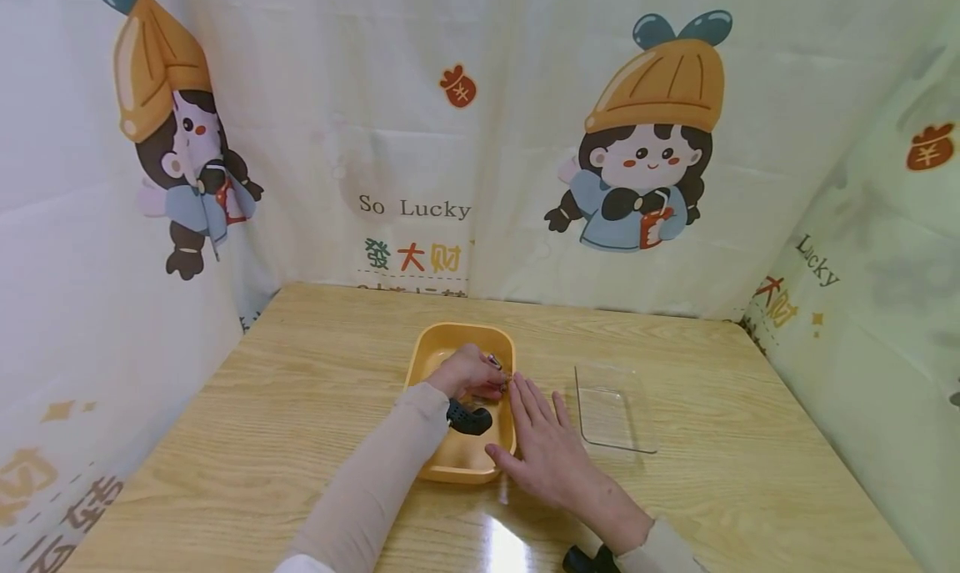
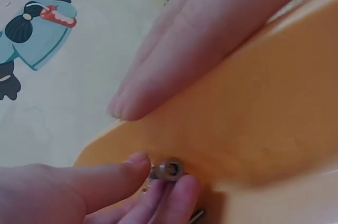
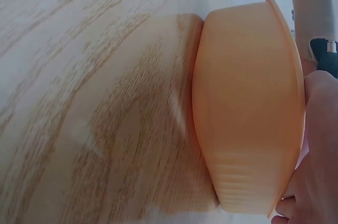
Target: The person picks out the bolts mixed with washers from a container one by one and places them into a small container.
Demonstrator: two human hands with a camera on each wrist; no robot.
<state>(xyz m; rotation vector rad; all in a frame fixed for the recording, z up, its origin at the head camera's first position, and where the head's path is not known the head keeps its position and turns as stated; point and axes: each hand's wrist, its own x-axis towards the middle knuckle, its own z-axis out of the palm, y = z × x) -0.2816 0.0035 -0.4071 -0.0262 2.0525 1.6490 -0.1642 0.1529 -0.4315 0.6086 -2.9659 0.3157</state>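
Note:
An orange plastic basin [image 1: 459, 475] stands on the wooden table. My left hand [image 1: 468, 374] reaches inside it, by the right wall. In the left wrist view, its thumb and fingers pinch a small metal screw [image 2: 172, 169] whose round socket head faces the camera. A thin metal piece [image 2: 197, 216] shows just below those fingers, partly hidden by them. My right hand [image 1: 551, 456] lies along the basin's right rim with straight fingers, their tips touching the edge. The right wrist view shows the basin's outer wall [image 3: 248, 102], with the right hand at its rim.
To the right of the basin sits a clear plastic tray [image 1: 617, 423]. A black wrist device [image 1: 470, 419] on the left arm hangs over the basin. Printed cloth [image 1: 510, 173] walls in the table [image 1: 300, 364] at the back and sides.

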